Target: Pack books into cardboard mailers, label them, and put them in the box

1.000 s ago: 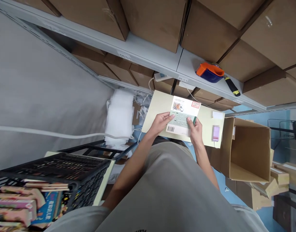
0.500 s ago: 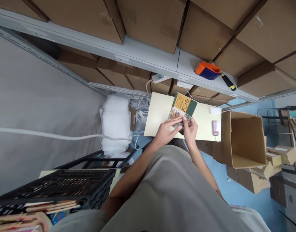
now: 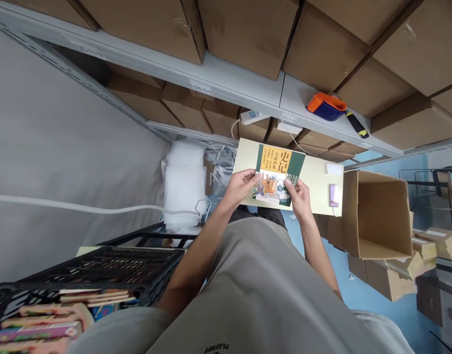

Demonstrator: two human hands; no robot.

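Observation:
A book with a green, yellow and white illustrated cover is held up above the pale table, cover facing me. My left hand grips its left edge, thumb on the cover and fingers behind. At the lower right edge my right hand pinches it the same way, the fingers partly hidden behind the book. On the table to the right lie a small purple-and-white device with a cord and a white slip.
An open cardboard box stands right of the table. A black crate with books is at lower left. White foam sheets are stacked left. On the shelf ahead sit cartons, an orange-and-blue tape dispenser and a cutter.
The book has turned from tilted to nearly straight and looks larger. My left hand has moved from its lower front to its left edge; my right hand has shifted slightly right.

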